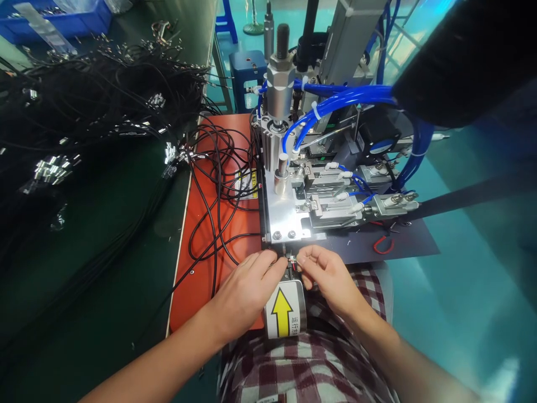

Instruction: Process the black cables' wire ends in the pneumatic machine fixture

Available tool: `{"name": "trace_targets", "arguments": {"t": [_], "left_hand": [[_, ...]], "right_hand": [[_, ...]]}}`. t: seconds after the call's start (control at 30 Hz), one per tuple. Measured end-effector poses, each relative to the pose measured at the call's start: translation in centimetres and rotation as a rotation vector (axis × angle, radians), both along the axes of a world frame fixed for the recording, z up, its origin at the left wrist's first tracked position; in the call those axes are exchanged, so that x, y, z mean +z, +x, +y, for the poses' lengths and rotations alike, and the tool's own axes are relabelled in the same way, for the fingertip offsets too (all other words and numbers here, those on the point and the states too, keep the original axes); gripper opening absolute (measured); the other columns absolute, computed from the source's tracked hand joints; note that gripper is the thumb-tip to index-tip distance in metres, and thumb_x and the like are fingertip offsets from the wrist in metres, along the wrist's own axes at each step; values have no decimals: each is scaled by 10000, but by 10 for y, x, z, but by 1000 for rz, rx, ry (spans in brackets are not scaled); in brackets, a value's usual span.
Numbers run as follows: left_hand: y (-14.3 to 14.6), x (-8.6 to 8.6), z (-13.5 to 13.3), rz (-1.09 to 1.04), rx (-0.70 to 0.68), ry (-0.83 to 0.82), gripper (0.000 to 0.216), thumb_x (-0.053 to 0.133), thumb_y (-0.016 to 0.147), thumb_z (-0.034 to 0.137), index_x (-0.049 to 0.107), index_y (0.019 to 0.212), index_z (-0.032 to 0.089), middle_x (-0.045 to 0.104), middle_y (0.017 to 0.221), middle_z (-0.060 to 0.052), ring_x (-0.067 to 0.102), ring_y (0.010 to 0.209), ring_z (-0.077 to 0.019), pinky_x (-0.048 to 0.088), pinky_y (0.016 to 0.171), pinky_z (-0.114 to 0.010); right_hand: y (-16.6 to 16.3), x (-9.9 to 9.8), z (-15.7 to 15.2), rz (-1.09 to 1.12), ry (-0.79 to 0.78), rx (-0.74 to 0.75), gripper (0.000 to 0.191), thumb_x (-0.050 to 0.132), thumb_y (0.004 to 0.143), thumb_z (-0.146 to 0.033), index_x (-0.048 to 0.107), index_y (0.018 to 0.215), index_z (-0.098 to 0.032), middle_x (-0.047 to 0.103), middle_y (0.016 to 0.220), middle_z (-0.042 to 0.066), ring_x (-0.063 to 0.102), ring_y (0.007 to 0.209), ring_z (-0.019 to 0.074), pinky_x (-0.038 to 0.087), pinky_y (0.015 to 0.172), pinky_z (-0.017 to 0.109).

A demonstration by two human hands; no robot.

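Note:
My left hand (249, 282) is closed in a pinch at the front of the machine, and a black cable (233, 256) runs in under its fingers. Between my fingertips shows a small cable end with thin red and white wires (293, 261). From the other side, my right hand (329, 275) pinches at these wires with thumb and forefinger; its other fingers are curled. Both hands are just in front of a bright metal plate (280, 215) on the machine. Below them is a metal cover with a yellow arrow label (283, 313). The exact grip points are partly hidden by my fingers.
Loops of black cable lie on the orange board (188, 291) at left. Beyond is a large heap of black cables (104, 101) with shiny metal ends, on a dark table. The machine has metal cylinders (335, 210) and blue air hoses (348, 98). Red-handled pliers (384, 244) lie at right.

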State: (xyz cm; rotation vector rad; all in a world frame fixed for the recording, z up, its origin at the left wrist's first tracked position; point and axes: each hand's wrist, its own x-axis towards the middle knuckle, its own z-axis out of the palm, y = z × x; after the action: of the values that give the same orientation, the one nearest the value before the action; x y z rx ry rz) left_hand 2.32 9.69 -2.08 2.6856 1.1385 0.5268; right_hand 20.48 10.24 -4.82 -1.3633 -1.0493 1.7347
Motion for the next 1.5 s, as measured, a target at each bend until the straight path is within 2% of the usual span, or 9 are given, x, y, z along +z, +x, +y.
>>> {"name": "trace_targets", "arguments": {"t": [0.2, 0.37, 0.53, 0.83, 1.17, 1.33, 1.5], "left_hand": [[1, 2, 0, 43, -1, -1, 326, 279, 956, 115, 578, 1072, 58, 590, 866, -118, 590, 770, -214, 553, 646, -328], [1, 3, 0, 43, 0, -45, 346, 255, 956, 117, 582, 1058, 74, 571, 852, -109, 574, 755, -209, 545, 635, -324], [-2, 2, 2, 41, 14, -164, 304, 312, 929, 92, 570, 1087, 109, 562, 916, -106, 579, 791, -204, 548, 671, -319], [-5, -3, 5, 21, -2, -131, 263, 359, 929, 115, 575, 1079, 128, 596, 951, -108, 590, 841, -211, 545, 717, -327], [-5, -3, 6, 27, -28, -30, 338, 278, 958, 144, 595, 1068, 97, 598, 912, -120, 574, 786, -204, 533, 665, -318], [-3, 3, 5, 87, -17, 16, 330, 299, 945, 121, 616, 1036, 121, 596, 867, -100, 524, 717, -186, 475, 618, -304], [-2, 6, 3, 146, 39, 67, 299, 362, 921, 90, 608, 1082, 145, 597, 837, -80, 495, 738, -200, 433, 627, -318]], "right_hand": [[1, 4, 2, -164, 33, -9, 195, 561, 835, -358, 533, 741, -189, 533, 604, -36, 503, 486, 116, 366, 487, 247], [3, 3, 4, -50, -41, 76, 243, 551, 844, -381, 523, 712, -179, 486, 495, -62, 448, 454, 102, 338, 495, 240], [3, 1, 3, -70, 2, 48, 273, 562, 844, -432, 518, 752, -179, 497, 508, -61, 460, 464, 108, 330, 498, 241], [4, -2, 3, -65, 32, 55, 234, 547, 862, -395, 519, 773, -181, 501, 498, -62, 470, 463, 111, 350, 500, 242], [3, -1, 2, -71, 23, 34, 219, 556, 848, -390, 522, 773, -187, 512, 501, -58, 474, 461, 118, 345, 495, 248], [1, 3, 6, 18, -62, 18, 260, 600, 793, -409, 545, 689, -177, 494, 459, -59, 419, 439, 100, 323, 487, 236], [3, -1, 10, 157, -166, 44, 343, 674, 712, -466, 538, 595, -173, 462, 464, -60, 366, 422, 81, 268, 452, 228]]}}
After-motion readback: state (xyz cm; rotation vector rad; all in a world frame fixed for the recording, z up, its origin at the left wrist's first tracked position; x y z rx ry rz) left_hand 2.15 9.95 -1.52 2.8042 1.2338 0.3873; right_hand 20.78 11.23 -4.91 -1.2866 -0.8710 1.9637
